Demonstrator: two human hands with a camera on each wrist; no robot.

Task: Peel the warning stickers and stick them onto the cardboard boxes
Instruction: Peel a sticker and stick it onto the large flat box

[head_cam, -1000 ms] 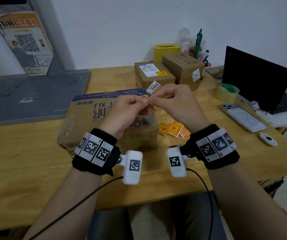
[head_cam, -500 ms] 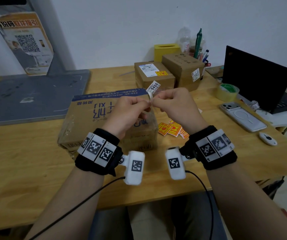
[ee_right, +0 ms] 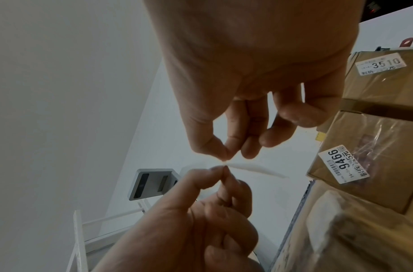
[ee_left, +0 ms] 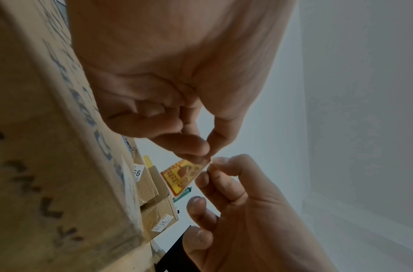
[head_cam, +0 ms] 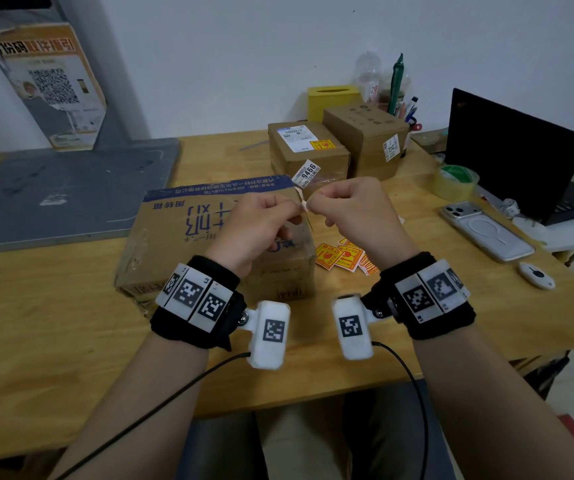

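Both hands hover over the large cardboard box [head_cam: 181, 237], fingertips meeting. My left hand [head_cam: 296, 210] pinches a yellow-orange warning sticker [ee_left: 184, 174] by its upper corner between thumb and forefinger. My right hand [head_cam: 314, 204] pinches the same corner from the other side, where a thin white layer [ee_right: 254, 168] shows edge-on. A pile of loose warning stickers [head_cam: 344, 258] lies on the table right of the big box. Two small cardboard boxes [head_cam: 306, 157] [head_cam: 365, 133] stand behind; the nearer one carries a yellow sticker [head_cam: 322, 145].
A phone [head_cam: 486, 230], a tape roll [head_cam: 455, 181], a small white device [head_cam: 536, 275] and an open laptop [head_cam: 514, 154] fill the right side. A yellow tissue box [head_cam: 332, 98] and pens stand at the back. A grey board [head_cam: 63, 192] covers the left.
Both hands kept pinching the sticker above the big box. The right hand's knuckles dropped a little and the fingertips drew slightly apart at the corner.
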